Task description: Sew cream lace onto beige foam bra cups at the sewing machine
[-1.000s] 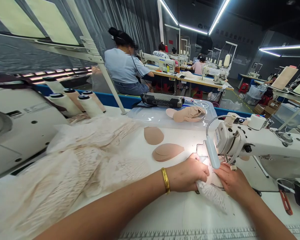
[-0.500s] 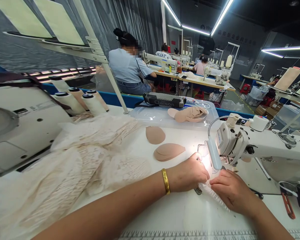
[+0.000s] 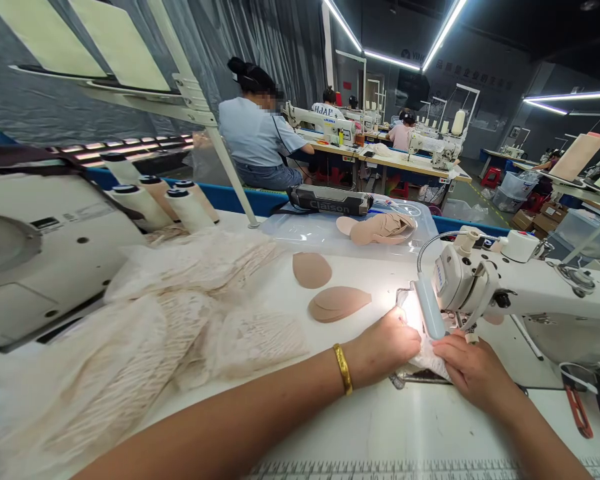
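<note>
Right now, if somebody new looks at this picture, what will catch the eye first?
The bright spot at the white sewing machine, right of centre, where the left hand and right hand hold a small lace piece at the needle. Then the big heap of pale lace at left, and tan cups behind the hands.

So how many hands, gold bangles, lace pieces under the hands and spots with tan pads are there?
Hands: 2, left hand and right hand
Gold bangle: 1
Lace piece under them: 1
Tan pad spots: 3, single pad, stack, tray heap
Total: 7
</note>
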A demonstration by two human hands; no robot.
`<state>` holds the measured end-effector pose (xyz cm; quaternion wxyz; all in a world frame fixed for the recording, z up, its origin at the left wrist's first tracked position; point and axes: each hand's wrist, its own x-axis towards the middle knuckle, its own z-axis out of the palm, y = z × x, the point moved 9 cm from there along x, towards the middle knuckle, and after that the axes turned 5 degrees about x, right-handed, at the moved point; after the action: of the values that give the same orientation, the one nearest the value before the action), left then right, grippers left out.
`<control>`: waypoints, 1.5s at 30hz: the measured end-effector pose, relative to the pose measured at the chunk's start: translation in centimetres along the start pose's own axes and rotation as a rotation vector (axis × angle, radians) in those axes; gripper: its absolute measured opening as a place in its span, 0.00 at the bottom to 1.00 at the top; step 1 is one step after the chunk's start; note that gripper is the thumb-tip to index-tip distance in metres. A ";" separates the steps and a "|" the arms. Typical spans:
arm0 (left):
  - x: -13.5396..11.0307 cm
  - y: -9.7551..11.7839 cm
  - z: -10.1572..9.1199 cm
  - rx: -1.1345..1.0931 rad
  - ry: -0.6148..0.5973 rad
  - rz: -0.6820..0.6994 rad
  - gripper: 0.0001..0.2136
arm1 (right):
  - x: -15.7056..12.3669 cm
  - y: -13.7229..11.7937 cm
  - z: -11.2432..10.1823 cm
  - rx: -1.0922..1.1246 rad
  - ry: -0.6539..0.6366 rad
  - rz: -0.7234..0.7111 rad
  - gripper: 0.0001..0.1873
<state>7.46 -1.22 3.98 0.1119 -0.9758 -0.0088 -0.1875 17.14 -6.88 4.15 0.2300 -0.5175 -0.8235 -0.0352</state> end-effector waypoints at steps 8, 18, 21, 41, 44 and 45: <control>0.5 0.2 0.5 0.044 0.035 -0.124 0.12 | 0.2 1.8 -1.0 -0.155 0.179 0.141 0.19; 0.0 0.2 0.7 -0.021 -0.085 -0.156 0.09 | 0.3 0.9 -1.7 -0.094 0.185 0.071 0.17; -0.2 -0.2 -0.1 -0.108 -0.113 -0.191 0.07 | 0.2 0.5 -2.1 -0.058 0.223 0.039 0.16; -0.4 0.6 -2.7 -0.135 -0.276 -0.135 0.05 | 0.5 0.0 0.9 -0.188 0.003 0.013 0.16; 0.0 1.2 -2.5 -0.167 -0.261 -0.067 0.07 | 0.2 1.0 1.3 -0.169 -0.036 0.053 0.20; 0.0 1.1 -2.4 -0.176 -0.255 -0.071 0.08 | 0.2 1.2 1.3 -0.164 -0.048 0.066 0.21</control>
<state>6.67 -2.82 5.91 0.0173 -0.9969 -0.0408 -0.0658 17.63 -5.80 2.82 0.1684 -0.5623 -0.8054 -0.0825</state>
